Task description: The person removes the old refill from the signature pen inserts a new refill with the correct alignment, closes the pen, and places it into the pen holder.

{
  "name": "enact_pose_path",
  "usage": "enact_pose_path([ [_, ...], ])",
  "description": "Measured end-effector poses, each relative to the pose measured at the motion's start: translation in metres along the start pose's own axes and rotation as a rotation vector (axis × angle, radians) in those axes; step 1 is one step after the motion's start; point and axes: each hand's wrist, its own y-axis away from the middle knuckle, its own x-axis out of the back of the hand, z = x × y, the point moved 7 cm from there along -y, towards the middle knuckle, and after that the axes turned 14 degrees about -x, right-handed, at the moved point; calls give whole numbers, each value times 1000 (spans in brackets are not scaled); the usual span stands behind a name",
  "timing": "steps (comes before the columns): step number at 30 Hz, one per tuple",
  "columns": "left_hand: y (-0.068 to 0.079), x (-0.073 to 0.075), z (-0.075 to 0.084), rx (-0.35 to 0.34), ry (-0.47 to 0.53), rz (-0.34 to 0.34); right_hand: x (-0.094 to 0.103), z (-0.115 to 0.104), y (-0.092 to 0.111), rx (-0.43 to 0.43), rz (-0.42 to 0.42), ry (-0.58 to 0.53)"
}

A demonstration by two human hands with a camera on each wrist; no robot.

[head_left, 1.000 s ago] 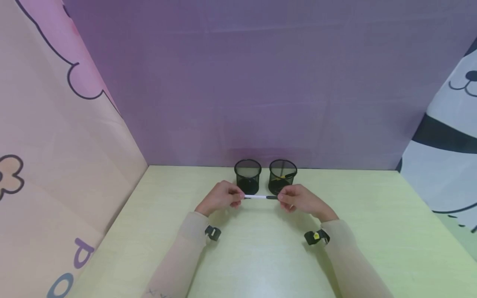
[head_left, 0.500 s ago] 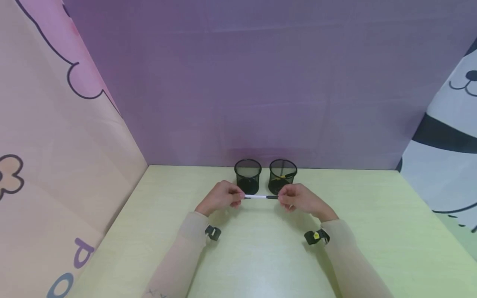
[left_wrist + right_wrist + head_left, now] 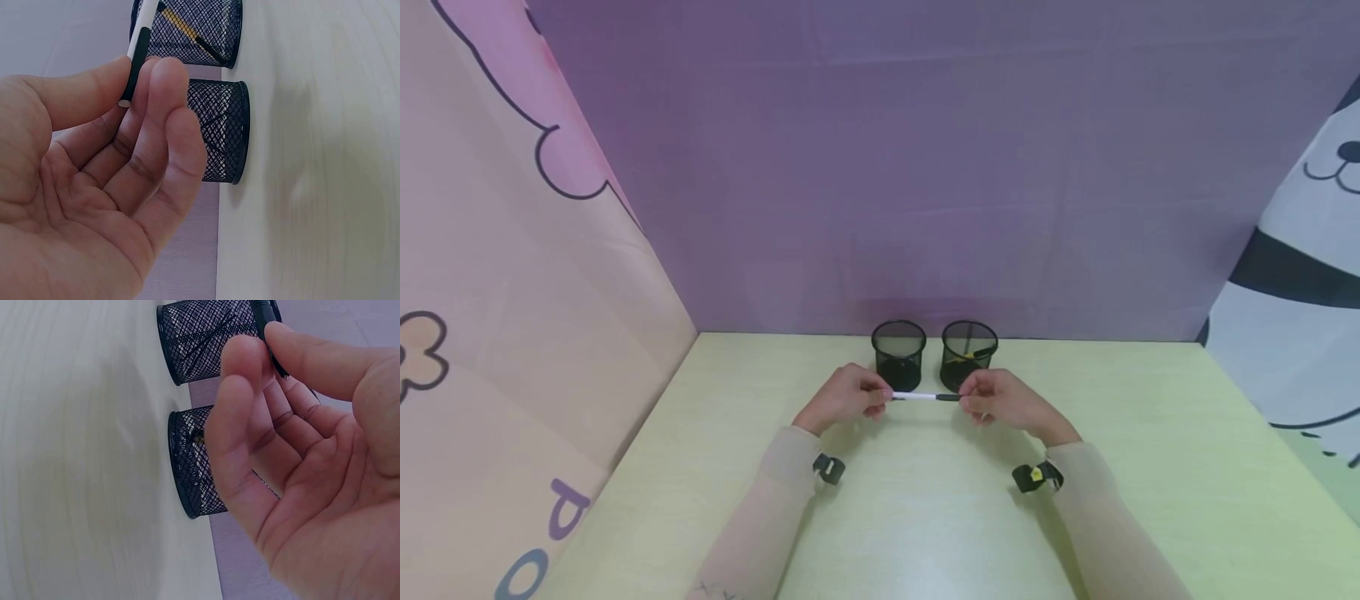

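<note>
A white pen with a black cap (image 3: 917,397) is held level over the table, one end in each hand. My left hand (image 3: 847,393) pinches its left end between thumb and fingers; the left wrist view shows that end of the pen (image 3: 137,59) as black with a pale tip. With thumb and fingertips, my right hand (image 3: 1011,406) grips the black right end (image 3: 264,312). Just behind the pen stand two black mesh pen cups, a left cup (image 3: 898,360) and a right cup (image 3: 958,371). A yellow-and-black pen (image 3: 180,22) leans inside the right cup.
The pale wooden table (image 3: 925,517) reaches back to a purple cloth backdrop (image 3: 940,167). Printed panels stand on both sides, the right one with a panda figure (image 3: 1315,250). Dark thin lines show through the mesh of the left cup (image 3: 194,337).
</note>
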Motion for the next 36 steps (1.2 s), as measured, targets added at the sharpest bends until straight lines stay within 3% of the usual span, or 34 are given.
enact_pose_path([
  [14,-1,0,-1,-2,-2,4,1,3,-2,-21,-4,-13],
  [36,0,0,1,2,-6,2,-7,10,-4,-62,-87,8],
])
